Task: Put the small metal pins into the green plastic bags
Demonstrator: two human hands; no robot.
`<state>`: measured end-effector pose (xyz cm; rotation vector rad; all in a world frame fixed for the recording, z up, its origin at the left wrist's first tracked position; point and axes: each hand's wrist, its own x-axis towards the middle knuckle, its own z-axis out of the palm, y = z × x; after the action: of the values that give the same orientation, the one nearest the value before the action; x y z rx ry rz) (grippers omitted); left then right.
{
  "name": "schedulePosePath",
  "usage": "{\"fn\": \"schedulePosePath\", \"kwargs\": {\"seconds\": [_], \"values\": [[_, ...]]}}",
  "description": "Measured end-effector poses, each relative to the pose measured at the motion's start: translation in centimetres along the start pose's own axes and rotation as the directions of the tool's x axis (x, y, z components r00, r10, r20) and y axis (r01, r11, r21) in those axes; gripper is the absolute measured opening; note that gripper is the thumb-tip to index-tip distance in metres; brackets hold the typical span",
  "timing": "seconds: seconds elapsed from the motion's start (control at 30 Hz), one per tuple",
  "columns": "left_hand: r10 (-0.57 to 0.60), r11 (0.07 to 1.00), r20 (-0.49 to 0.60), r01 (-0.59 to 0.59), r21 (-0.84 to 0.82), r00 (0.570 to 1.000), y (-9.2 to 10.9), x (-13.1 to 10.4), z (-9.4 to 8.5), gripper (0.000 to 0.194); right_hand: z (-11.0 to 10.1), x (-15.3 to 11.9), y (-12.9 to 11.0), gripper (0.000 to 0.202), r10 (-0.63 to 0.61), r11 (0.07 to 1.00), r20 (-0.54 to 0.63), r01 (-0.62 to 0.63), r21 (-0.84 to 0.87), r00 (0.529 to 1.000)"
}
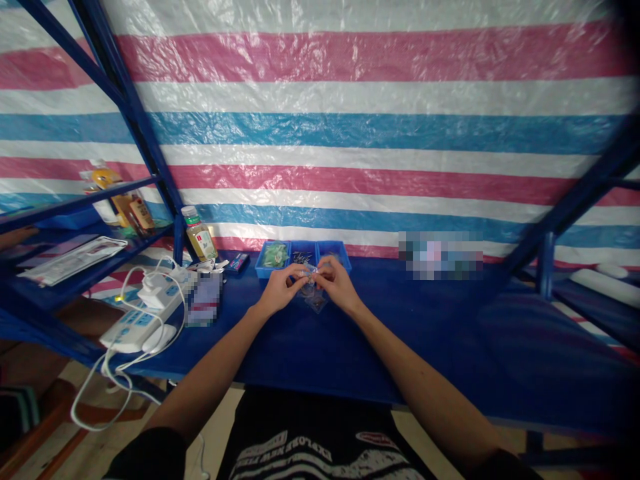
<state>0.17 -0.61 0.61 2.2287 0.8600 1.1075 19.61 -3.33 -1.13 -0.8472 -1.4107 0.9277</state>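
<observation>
Both my hands meet over the blue table (400,333), fingers closed on a small clear plastic bag (316,301). My left hand (281,288) pinches its upper left side. On the other side, my right hand (339,283) grips the top edge between thumb and fingers. Something small and dark seems to lie low in the bag, too tiny to name. Just behind my hands stands a blue divided tray (261,272). Its left compartment holds light green pieces (275,254), the middle one thin dark metal pieces (302,257). My right hand partly covers the right compartment.
A white power strip (131,330) with plugs and loose cables lies at the left, near a bottle (201,235) and a small dark blue box (237,263). Blue metal posts (143,127) frame the table; a striped plastic sheet (350,133) hangs behind. Another person's hand shows far left.
</observation>
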Motion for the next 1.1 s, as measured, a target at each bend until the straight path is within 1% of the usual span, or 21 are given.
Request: {"fn": "schedulePosePath", "kwargs": {"seconds": [0.07, 0.13, 0.3, 0.37, 0.47, 0.57, 0.63, 0.7, 0.83, 0.93, 1.0, 1.03, 1.1], "values": [[0.039, 0.999, 0.019, -0.040, 0.035, 0.999, 0.17, -0.01, -0.19, 0.025, -0.04, -0.01, -0.17, 0.029, -0.015, 1.000, 0.019, 0.015, -0.010, 1.000], [0.070, 0.996, 0.018, -0.070, 0.052, 0.997, 0.35, -0.01, -0.46, 0.026, -0.08, 0.02, -0.35, 0.026, -0.015, 1.000, 0.016, 0.016, -0.026, 1.000], [0.141, 0.987, 0.020, -0.143, 0.072, 0.990, 0.29, 0.14, -0.80, 0.035, -0.38, 0.22, -0.38, 0.034, -0.034, 0.999, -0.023, 0.033, -0.035, 0.999], [0.120, 0.990, 0.011, -0.121, 0.075, 0.993, 0.04, 0.23, -0.68, 0.036, -0.52, 0.27, -0.15, 0.030, -0.061, 0.996, -0.017, 0.060, -0.062, 0.998], [0.061, 0.996, -0.016, -0.060, 0.061, 0.998, -0.30, 0.33, -0.43, 0.028, -0.55, 0.23, 0.21, 0.026, -0.116, 0.978, -0.012, 0.112, -0.176, 0.993], [0.053, 0.997, -0.034, -0.051, 0.057, 0.998, -0.31, 0.34, -0.36, 0.022, -0.39, 0.06, 0.30, 0.020, -0.158, 0.942, -0.013, 0.146, -0.303, 0.987], [0.058, 0.995, -0.031, -0.055, 0.084, 0.998, -0.17, 0.31, -0.42, 0.022, -0.29, -0.05, 0.24, 0.018, -0.159, 0.932, -0.011, 0.146, -0.332, 0.987], [0.073, 0.989, -0.020, -0.070, 0.130, 0.997, 0.00, 0.28, -0.48, 0.022, -0.26, -0.13, 0.18, 0.018, -0.125, 0.942, -0.011, 0.116, -0.314, 0.992], [0.153, 0.973, -0.019, -0.147, 0.176, 0.988, 0.12, 0.26, -0.48, 0.023, -0.16, -0.16, 0.11, 0.021, -0.026, 0.970, 0.005, 0.027, -0.241, 1.000], [0.164, 0.976, -0.060, -0.153, 0.152, 0.985, 0.04, 0.26, -0.45, 0.021, 0.07, -0.11, -0.03, 0.023, 0.003, 0.993, -0.018, -0.005, -0.115, 1.000], [0.147, 0.981, -0.097, -0.133, 0.138, 0.984, -0.02, 0.26, -0.48, 0.024, 0.19, -0.07, -0.16, 0.034, 0.021, 1.000, -0.047, -0.022, -0.012, 0.999], [0.149, 0.981, -0.103, -0.133, 0.144, 0.983, -0.02, 0.26, -0.51, 0.023, 0.21, -0.04, -0.22, 0.038, 0.028, 0.999, -0.058, -0.026, 0.029, 0.998], [0.180, 0.971, -0.084, -0.164, 0.171, 0.980, 0.01, 0.29, -0.59, 0.017, 0.14, 0.03, -0.29, 0.038, 0.026, 0.997, -0.060, -0.021, 0.077, 0.998]]}}
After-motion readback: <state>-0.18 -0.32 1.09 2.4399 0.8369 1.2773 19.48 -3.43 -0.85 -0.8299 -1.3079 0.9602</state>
